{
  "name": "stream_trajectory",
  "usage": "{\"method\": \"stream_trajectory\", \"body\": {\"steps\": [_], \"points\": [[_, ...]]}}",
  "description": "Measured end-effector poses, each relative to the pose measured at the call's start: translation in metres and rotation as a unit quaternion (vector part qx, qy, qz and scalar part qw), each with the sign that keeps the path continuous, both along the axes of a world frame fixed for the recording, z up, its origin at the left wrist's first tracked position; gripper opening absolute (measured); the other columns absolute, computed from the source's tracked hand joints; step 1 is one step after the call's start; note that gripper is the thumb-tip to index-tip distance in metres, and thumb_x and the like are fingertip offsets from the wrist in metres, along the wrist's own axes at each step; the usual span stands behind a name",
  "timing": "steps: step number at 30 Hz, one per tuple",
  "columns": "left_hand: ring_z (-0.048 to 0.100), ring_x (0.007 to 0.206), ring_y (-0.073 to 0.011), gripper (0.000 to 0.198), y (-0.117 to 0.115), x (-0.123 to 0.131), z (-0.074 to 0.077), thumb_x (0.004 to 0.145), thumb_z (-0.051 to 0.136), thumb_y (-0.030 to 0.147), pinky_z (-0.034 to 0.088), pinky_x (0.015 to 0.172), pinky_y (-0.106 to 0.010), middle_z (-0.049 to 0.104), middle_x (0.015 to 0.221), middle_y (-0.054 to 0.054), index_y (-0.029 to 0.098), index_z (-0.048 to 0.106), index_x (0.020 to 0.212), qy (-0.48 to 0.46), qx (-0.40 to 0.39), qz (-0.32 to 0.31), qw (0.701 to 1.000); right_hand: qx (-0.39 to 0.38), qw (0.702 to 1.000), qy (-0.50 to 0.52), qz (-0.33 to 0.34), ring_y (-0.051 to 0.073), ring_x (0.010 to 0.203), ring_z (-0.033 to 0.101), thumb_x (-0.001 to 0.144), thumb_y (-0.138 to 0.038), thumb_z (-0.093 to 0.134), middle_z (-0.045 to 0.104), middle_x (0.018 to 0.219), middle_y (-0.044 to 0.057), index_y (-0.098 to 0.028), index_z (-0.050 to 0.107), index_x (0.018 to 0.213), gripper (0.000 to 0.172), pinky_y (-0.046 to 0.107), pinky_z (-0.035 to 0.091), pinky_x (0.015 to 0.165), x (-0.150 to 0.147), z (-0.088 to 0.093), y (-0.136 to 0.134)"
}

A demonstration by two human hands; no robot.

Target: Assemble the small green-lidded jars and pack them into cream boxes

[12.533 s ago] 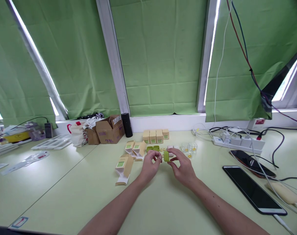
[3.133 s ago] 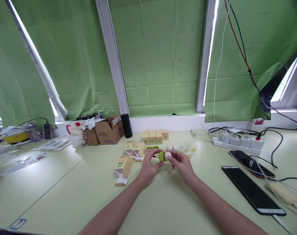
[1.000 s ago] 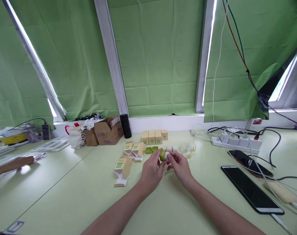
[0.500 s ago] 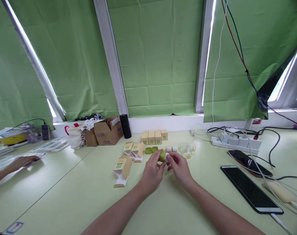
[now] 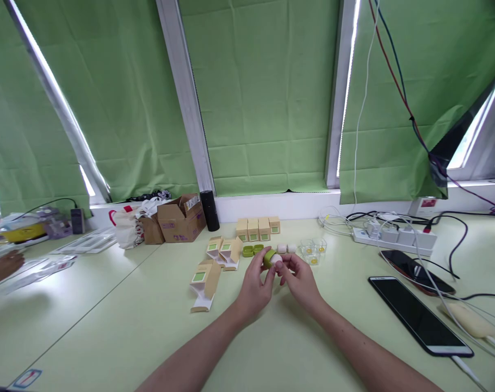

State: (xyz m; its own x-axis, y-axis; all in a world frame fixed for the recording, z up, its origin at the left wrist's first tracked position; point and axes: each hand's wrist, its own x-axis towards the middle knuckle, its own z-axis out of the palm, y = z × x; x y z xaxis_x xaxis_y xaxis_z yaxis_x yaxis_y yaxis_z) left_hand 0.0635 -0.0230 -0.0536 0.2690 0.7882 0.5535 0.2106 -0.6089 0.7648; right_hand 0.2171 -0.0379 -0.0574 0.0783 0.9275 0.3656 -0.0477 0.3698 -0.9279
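My left hand (image 5: 253, 284) is closed around a small green square container (image 5: 267, 257), above the table. A white rounded piece (image 5: 276, 259) sits at the container's right side, pinched by the fingers of my right hand (image 5: 300, 279); whether it is partly inside the green one I cannot tell. Just beyond my fingers lie two more green containers (image 5: 248, 251) and two white cylindrical pieces (image 5: 291, 248). Three clear cups (image 5: 314, 258) with yellow marks stand to their right. Left of my hands are three opened beige cartons (image 5: 205, 279) with green labels.
Several closed beige cartons (image 5: 253, 230) stand at the back. A cardboard box (image 5: 181, 223) and black cylinder (image 5: 209, 210) are at back left. On the right lie a phone (image 5: 419, 313), cables and a power strip (image 5: 394, 239). Another person's hand (image 5: 5, 267) is at far left.
The green container has tilted slightly between my fingers, and more of the white piece shows. At far left, the other person's hand has drawn back leftward.
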Motion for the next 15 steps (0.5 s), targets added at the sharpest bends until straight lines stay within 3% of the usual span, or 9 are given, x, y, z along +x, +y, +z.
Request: {"method": "stream_trajectory", "body": {"steps": [4, 8, 11, 15], "points": [[0.070, 0.113, -0.0277, 0.052, 0.005, 0.000, 0.006, 0.099, 0.060, 0.051, 0.059, 0.098, -0.044, 0.069, 0.127, -0.015, 0.020, 0.054, 0.140, -0.099, -0.084, -0.065, 0.989, 0.078, 0.991, -0.102, -0.043, 0.022, 0.083, 0.067, 0.086, -0.047, 0.076, 0.071, 0.107, 0.010, -0.023, 0.068, 0.114, 0.038, 0.032, 0.057, 0.064, 0.005, 0.006, -0.006], [0.069, 0.112, -0.0277, 0.053, 0.005, 0.002, 0.011, 0.091, 0.069, 0.055, 0.060, 0.094, -0.040, 0.070, 0.124, -0.014, 0.020, 0.063, 0.129, -0.119, -0.114, -0.104, 0.981, 0.191, 0.950, -0.238, -0.071, 0.026, 0.103, 0.069, 0.092, -0.026, 0.065, 0.062, 0.137, 0.013, -0.029, 0.058, 0.137, 0.046, 0.034, 0.060, 0.065, 0.007, 0.007, -0.010], [0.069, 0.109, -0.0261, 0.052, 0.005, 0.005, 0.013, 0.090, 0.069, 0.058, 0.059, 0.094, -0.038, 0.071, 0.120, -0.012, 0.019, 0.067, 0.123, -0.129, -0.126, -0.114, 0.977, 0.249, 0.918, -0.300, -0.077, 0.029, 0.123, 0.064, 0.097, -0.019, 0.054, 0.064, 0.137, 0.012, -0.029, 0.058, 0.137, 0.041, 0.037, 0.063, 0.074, 0.009, 0.005, -0.009], [0.068, 0.098, -0.0235, 0.050, 0.006, 0.008, 0.013, 0.088, 0.070, 0.058, 0.058, 0.080, -0.033, 0.072, 0.112, -0.011, 0.017, 0.068, 0.117, -0.150, -0.158, -0.122, 0.968, 0.281, 0.901, -0.320, -0.085, 0.028, 0.128, 0.062, 0.099, -0.016, 0.051, 0.067, 0.135, 0.012, -0.027, 0.056, 0.137, 0.039, 0.040, 0.065, 0.081, 0.010, -0.001, -0.004]]}}
